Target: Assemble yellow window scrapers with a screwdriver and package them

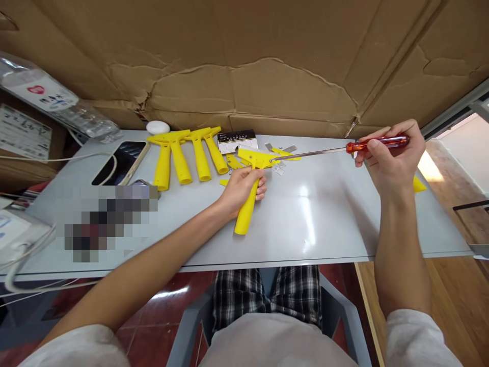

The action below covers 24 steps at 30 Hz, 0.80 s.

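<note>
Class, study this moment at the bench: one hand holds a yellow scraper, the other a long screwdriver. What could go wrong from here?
1. The screwdriver tip meets the yellow scraper head close to the left hand; a slip could jab the fingers.
2. The right hand grips only the handle far from the tip, so aim may wobble.
3. Small metal parts lying loose beside the head could get knocked across the table.

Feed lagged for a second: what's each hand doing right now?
Left hand: closed around the handle of a yellow scraper.
Right hand: closed on a red-handled screwdriver, tip at the scraper's head.
</note>
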Tool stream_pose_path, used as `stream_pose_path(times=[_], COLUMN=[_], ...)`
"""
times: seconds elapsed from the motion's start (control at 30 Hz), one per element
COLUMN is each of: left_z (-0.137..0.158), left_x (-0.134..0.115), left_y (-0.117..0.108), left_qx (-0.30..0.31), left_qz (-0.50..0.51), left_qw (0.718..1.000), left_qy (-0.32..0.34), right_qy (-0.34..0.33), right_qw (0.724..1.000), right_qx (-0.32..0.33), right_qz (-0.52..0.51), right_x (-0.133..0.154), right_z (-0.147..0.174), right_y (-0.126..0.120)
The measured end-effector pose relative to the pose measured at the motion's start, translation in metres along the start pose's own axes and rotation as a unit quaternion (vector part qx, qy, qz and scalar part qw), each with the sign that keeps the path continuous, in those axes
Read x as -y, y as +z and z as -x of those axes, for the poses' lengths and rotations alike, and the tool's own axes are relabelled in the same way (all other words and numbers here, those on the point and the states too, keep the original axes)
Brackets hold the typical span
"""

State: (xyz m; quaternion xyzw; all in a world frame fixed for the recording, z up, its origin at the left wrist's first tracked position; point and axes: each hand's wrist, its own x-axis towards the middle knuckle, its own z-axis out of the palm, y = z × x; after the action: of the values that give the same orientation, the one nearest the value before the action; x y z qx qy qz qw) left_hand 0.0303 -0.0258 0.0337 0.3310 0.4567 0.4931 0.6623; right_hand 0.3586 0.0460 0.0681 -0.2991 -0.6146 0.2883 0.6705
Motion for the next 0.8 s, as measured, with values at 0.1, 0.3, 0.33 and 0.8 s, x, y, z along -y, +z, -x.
stream_pose_path(times=[0.1,0.3,0.33,0.8], left_z=[-0.0008,-0.0011,-0.0011,-0.0005], left_x=[0.0019,0.0026,0.0026,0.0023], left_y=[-0.0015,-0.0015,-0.0013,-0.0001], left_qx=[0.006,-0.002,-0.003,-0.005], left_qz=[0.002,-0.007,-0.009,-0.009], left_qw=[1.0,1.0,1.0,1.0], left_qy=[0.005,0.009,0.01,0.001], right_qy=[0.007,0.007,0.007,-0.004], right_qw=[1.0,1.0,1.0,1.0], right_qx=[-0.001,0.002,0.003,0.004], right_qz=[0.004,0.008,0.009,0.007], right_x=[-0.0001,-0.0024,-0.0029,-0.0024], right_z=[0.0016,0.0021,0.0019,0.002], right_y=[0.0002,-0.001,-0.0012,0.0007])
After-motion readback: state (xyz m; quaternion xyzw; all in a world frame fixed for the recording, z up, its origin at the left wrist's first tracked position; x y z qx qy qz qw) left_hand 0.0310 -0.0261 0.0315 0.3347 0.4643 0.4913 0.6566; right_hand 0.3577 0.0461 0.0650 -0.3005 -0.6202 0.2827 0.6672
